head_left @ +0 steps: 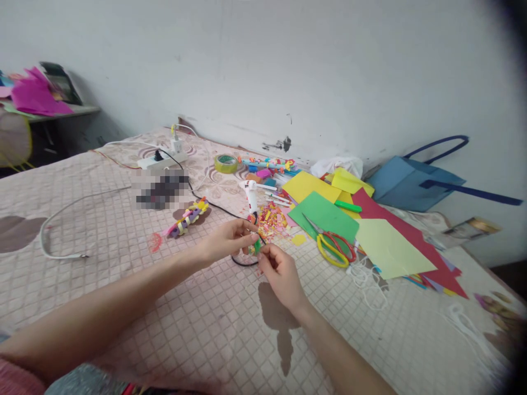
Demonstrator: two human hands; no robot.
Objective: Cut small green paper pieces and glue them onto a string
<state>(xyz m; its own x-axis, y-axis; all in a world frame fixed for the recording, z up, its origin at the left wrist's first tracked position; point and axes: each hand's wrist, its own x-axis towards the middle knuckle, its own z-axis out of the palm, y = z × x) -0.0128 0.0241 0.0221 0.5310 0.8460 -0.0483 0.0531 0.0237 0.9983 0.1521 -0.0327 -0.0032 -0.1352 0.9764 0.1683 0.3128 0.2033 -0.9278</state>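
Both hands meet over the quilted bedspread (214, 307), closed on one small green craft piece (257, 245). My left hand (230, 240) pinches it from the left, while my right hand (282, 274) grips its lower right side; the fingers cover most of it, so its exact kind is not clear. Just beyond the fingers stands a white glue gun (250, 196), its black cord looping behind and below my hands. Small red, yellow and orange paper scraps (272, 221) lie behind the piece. To the left rests a decorated stick (188, 216) wrapped in purple, yellow and pink.
Scissors (331, 248) with red and yellow handles lie on green paper (325, 214), among coloured sheets. White string (368, 280) is nearby. Tape (226, 163), a power strip (162, 160) and a white cable (61, 257) lie farther left. A blue bag (411, 181) leans against the wall.
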